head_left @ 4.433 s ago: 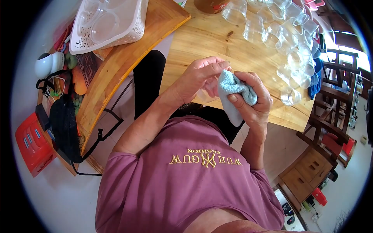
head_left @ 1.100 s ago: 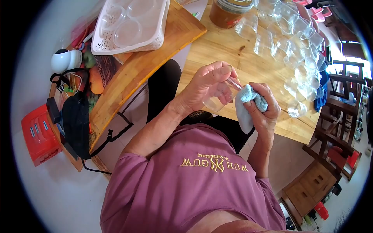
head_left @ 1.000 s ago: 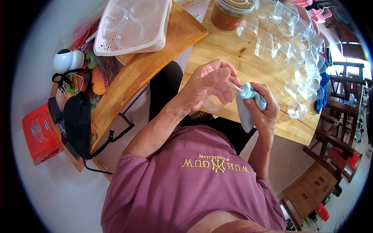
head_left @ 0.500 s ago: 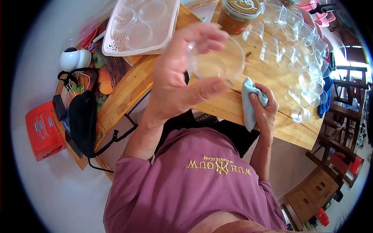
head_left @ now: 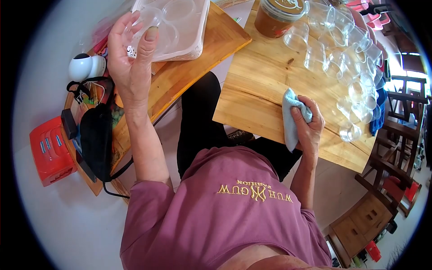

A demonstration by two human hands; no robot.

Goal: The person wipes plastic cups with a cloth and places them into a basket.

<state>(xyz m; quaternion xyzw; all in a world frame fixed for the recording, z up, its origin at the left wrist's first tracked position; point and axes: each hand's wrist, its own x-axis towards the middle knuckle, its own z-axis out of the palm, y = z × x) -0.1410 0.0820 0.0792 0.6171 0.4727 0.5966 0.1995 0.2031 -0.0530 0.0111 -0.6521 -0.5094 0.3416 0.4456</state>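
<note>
My left hand (head_left: 132, 58) is over the white plastic basket (head_left: 200, 42), its fingers curled and thumb raised around a clear plastic cup (head_left: 146, 20). The cup's outline blends with others lying in the basket, such as one clear cup (head_left: 179, 10) beside it. At the near edge of the wooden table (head_left: 252, 96), my right hand (head_left: 310, 123) is closed on a folded light-blue cloth (head_left: 290, 119). The cloth bunches up between thumb and fingers, and its lower end hangs by the table edge.
Many clear cups (head_left: 333, 65) lie and stand across the table's right side. A lidded brown tub (head_left: 274, 20) stands at the back. On the left are a black bag (head_left: 96, 139), a white camera-like device (head_left: 85, 67) and a red box (head_left: 51, 150). Wooden chairs (head_left: 398, 130) stand at right.
My left hand has moved left, from above the table to over the basket, with the clear cup. My right hand stays almost still with the cloth.
</note>
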